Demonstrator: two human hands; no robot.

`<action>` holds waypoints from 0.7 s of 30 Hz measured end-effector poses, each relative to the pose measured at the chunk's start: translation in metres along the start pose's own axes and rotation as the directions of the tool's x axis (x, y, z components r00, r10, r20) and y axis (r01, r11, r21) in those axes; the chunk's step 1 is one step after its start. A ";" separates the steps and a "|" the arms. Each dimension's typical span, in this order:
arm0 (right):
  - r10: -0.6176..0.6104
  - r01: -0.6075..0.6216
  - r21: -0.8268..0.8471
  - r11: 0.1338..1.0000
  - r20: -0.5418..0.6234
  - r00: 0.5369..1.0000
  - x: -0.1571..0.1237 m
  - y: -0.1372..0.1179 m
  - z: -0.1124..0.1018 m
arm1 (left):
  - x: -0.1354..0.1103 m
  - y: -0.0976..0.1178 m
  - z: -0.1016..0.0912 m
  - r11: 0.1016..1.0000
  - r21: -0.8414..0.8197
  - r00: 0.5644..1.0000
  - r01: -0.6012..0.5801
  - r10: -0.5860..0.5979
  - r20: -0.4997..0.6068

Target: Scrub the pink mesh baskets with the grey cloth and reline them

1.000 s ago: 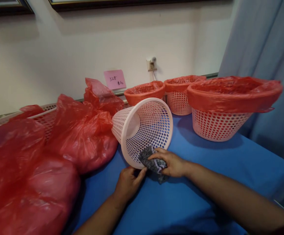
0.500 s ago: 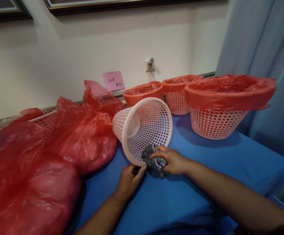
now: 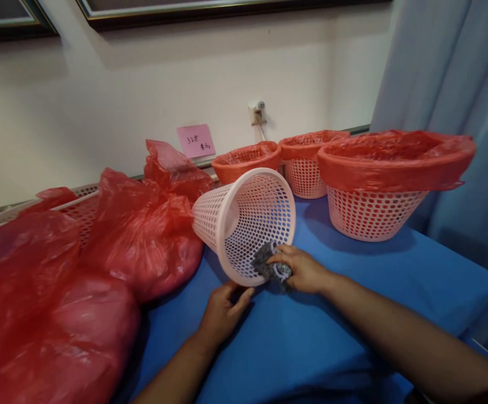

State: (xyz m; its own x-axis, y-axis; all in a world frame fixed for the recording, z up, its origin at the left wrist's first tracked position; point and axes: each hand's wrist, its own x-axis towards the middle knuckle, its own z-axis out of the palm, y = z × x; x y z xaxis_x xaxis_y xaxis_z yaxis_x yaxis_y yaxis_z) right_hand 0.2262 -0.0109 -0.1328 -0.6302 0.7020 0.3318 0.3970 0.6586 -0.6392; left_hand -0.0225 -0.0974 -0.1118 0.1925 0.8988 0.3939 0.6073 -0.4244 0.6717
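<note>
A pale pink perforated plastic wastebasket (image 3: 222,216) lies on its side, its mouth turned toward me. My left hand (image 3: 224,314) is at the lower rim, fingers curled partly out of sight beneath it and thumb along the front edge. In my right hand (image 3: 305,270) is a crumpled dark grey cloth (image 3: 271,264) with whitish edging. The cloth presses against the lower right part of the rim and reaches a little inside.
Red plastic bags (image 3: 151,241), full and bulging, crowd the left side. Behind and to the right stand upright baskets (image 3: 374,213) with red liners folded over their rims. A blue cloth (image 3: 311,342) covers the table. A pink note (image 3: 196,140) and a socket (image 3: 257,114) are on the wall.
My right hand and the cloth have shifted slightly right and up along the basket's rim. The basket has turned a little, while my left hand stays at the lower rim.
</note>
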 end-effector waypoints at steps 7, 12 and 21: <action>0.000 -0.001 -0.017 1.000 -0.027 1.000 0.007 0.013 -0.004 | -0.003 -0.002 -0.004 1.000 0.020 0.991 0.000 0.003 -0.137; 0.190 -0.225 -0.178 0.958 -0.194 0.963 0.006 0.029 -0.018 | 0.000 0.006 -0.011 0.998 0.054 0.969 0.021 -0.007 -0.246; -0.010 0.010 0.040 0.999 0.009 1.000 0.007 0.011 0.002 | -0.001 -0.005 -0.002 1.000 0.016 0.992 -0.010 0.012 -0.124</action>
State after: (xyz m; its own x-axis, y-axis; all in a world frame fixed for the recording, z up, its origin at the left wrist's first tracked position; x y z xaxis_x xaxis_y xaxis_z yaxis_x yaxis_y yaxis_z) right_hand 0.2249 0.0007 -0.1395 -0.6400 0.6928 0.3323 0.3639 0.6542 -0.6630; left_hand -0.0272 -0.0963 -0.1146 0.1027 0.8732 0.4764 0.6173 -0.4315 0.6578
